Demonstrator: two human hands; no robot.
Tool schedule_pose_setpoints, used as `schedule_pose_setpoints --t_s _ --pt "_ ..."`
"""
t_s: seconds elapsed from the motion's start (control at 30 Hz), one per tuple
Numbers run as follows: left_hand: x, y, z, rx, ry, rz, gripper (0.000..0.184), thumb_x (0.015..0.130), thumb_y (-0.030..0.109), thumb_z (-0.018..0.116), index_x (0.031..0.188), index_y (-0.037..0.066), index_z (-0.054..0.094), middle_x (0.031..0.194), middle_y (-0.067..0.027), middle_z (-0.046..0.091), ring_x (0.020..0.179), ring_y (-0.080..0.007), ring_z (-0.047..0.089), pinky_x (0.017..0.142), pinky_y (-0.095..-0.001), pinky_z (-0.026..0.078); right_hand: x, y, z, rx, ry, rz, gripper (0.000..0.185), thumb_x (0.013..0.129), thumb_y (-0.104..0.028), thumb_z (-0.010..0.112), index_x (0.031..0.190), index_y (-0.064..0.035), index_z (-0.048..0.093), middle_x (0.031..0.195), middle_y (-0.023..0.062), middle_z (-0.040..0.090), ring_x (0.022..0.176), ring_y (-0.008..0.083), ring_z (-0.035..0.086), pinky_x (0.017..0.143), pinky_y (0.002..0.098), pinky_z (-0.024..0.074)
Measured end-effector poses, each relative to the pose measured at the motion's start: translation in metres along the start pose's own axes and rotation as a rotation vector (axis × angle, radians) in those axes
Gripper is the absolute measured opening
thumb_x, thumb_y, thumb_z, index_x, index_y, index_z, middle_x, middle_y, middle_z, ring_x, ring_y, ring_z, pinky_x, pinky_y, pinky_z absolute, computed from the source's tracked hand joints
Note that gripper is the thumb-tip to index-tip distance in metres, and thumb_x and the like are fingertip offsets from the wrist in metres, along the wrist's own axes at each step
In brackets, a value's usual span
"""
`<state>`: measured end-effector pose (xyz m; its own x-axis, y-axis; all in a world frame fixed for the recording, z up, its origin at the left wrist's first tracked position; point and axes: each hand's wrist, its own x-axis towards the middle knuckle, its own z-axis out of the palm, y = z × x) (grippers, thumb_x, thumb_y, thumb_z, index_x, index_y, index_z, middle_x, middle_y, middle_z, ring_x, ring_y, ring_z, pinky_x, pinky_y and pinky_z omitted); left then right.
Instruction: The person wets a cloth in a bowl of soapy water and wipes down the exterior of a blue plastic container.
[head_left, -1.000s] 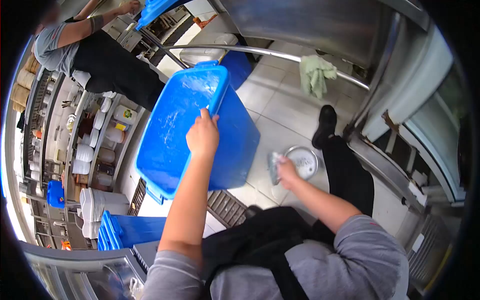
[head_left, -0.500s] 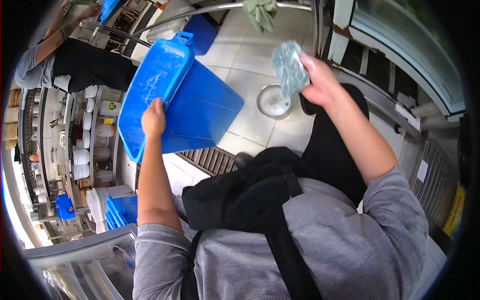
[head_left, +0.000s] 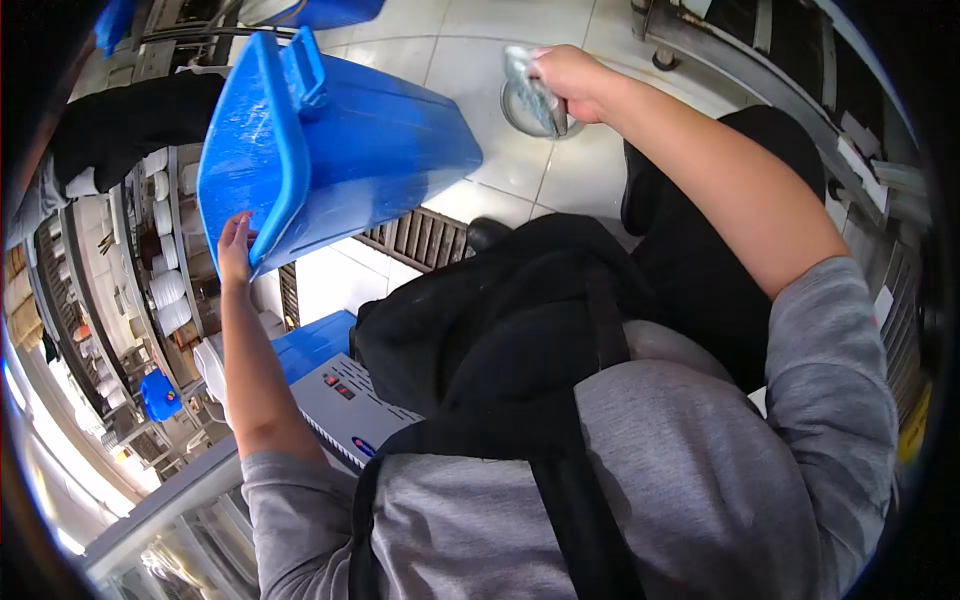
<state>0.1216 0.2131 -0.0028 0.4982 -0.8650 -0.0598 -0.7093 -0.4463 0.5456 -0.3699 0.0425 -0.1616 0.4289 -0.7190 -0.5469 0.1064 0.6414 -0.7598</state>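
A big blue plastic bin (head_left: 380, 135) is tipped over on its side, its open mouth facing left and its wall wet with suds. My left hand (head_left: 237, 245) grips the lower edge of its rim, fingers on the inside. My right hand (head_left: 575, 85) is closed around a pale green scouring pad (head_left: 522, 82), which looks bent and a little blurred. Below the pad a round metal bowl (head_left: 515, 118) stands on the floor, partly hidden by the pad and hand. Whether the pad touches the bowl I cannot tell.
Another person's dark apron (head_left: 140, 125) shows at the left, beside shelves with stacked white containers (head_left: 168, 290). A floor drain grate (head_left: 425, 240) lies below the bin. A wheeled metal rack (head_left: 715, 45) stands at the upper right, and a grey machine with red switches (head_left: 340, 385) is near my left arm.
My right hand has brought the pad left and over the bowl. The bin has swung round, and my left hand has shifted lower on its rim. The view has moved too.
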Motion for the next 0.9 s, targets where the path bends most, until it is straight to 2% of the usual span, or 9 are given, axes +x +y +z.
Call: schedule_pose_setpoints --t_s 0.17,0.3,0.33,0.4,0.5,0.57,0.63,0.77,0.9 --pt "0.031 0.101 0.035 -0.038 0.24 0.347 0.034 0.092 0.027 0.056 0.117 0.003 0.057 0.111 -0.0109 0.058 0.102 -0.0169 0.055 0.091 -0.0294 0.044 -0.008 0.01 0.031 -0.344 -0.312 -0.073 0.021 0.091 -0.008 0.041 0.104 -0.0028 0.057 0.081 0.0054 0.056 0.072 0.0142 0.052 0.064 0.0308 0.0429" --pt "-0.003 0.245 0.104 0.739 0.234 1.01 0.054 0.085 0.033 0.065 0.129 0.006 0.049 0.134 -0.0188 0.043 0.121 -0.0276 0.046 0.102 -0.0369 0.035 -0.009 -0.007 0.053 -0.668 -0.383 -0.268 0.033 0.089 -0.006 0.04 0.118 -0.0037 0.056 0.085 0.0076 0.059 0.073 0.0138 0.053 0.064 0.0306 0.0427" --pt "-0.001 0.248 0.118 0.736 0.229 1.009 0.054 0.085 0.033 0.065 0.129 0.006 0.049 0.134 -0.0188 0.043 0.121 -0.0276 0.046 0.102 -0.0369 0.035 -0.008 -0.015 0.056 -0.692 -0.415 -0.261 0.036 0.088 -0.005 0.04 0.12 -0.004 0.055 0.086 0.0087 0.06 0.073 0.0142 0.054 0.064 0.0304 0.0431" --pt "0.015 0.249 0.144 0.779 0.107 0.923 0.054 0.08 0.033 0.067 0.131 0.028 0.048 0.144 -0.0169 0.032 0.132 -0.0385 0.031 0.104 -0.045 0.033 -0.011 -0.032 0.058 -0.666 -0.384 -0.237 0.035 0.087 -0.005 0.04 0.118 -0.0038 0.057 0.087 0.009 0.061 0.074 0.0146 0.054 0.064 0.0298 0.0435" --pt "0.033 0.229 0.161 1.048 0.124 0.754 0.059 0.079 0.029 0.066 0.133 0.035 0.044 0.15 -0.0132 0.022 0.135 -0.0416 0.024 0.106 -0.0484 0.032 -0.001 -0.034 0.058 -0.65 -0.314 -0.317 0.031 0.087 -0.004 0.041 0.112 -0.004 0.059 0.085 0.0071 0.061 0.074 0.0132 0.054 0.065 0.0285 0.0442" --pt "0.047 0.218 0.16 0.989 0.13 0.82 0.062 0.079 0.025 0.065 0.135 0.036 0.04 0.151 -0.0104 0.021 0.135 -0.0425 0.023 0.106 -0.0508 0.032 0.001 -0.037 0.058 -0.497 -0.328 -0.295 0.022 0.092 -0.021 0.052 0.08 -0.0064 0.062 0.062 0.0041 0.055 0.052 0.0153 0.049 0.049 0.0325 0.0388" --pt "0.053 0.218 0.157 1.0 0.087 0.792 0.061 0.08 0.02 0.061 0.134 0.038 0.04 0.15 -0.0109 0.022 0.134 -0.0433 0.024 0.105 -0.0506 0.033 0.001 -0.039 0.056 -0.473 -0.393 -0.266 0.02 0.091 -0.013 0.047 0.081 -0.0044 0.063 0.059 0.0023 0.053 0.05 0.0146 0.045 0.046 0.032 0.0347" --pt "0.042 0.249 0.144 0.747 -0.109 0.649 0.07 0.079 0.029 0.07 0.138 0.012 0.037 0.148 -0.0192 0.023 0.136 -0.0406 0.019 0.111 -0.0414 0.022 -0.003 -0.029 0.06 -0.325 -0.263 -0.482 0.021 0.087 -0.003 0.041 0.088 -0.0032 0.062 0.06 0.0038 0.052 0.048 0.0134 0.043 0.044 0.0314 0.0322" --pt "0.014 0.249 0.1 0.251 -0.178 0.711 0.074 0.081 0.027 0.069 0.139 0.003 0.032 0.144 -0.0189 0.03 0.138 -0.0277 0.023 0.111 -0.035 0.019 0.01 -0.041 0.044 -0.474 -0.243 -0.221 0.023 0.087 -0.005 0.042 0.095 -0.0046 0.064 0.064 0.007 0.056 0.053 0.0165 0.048 0.049 0.031 0.0374"
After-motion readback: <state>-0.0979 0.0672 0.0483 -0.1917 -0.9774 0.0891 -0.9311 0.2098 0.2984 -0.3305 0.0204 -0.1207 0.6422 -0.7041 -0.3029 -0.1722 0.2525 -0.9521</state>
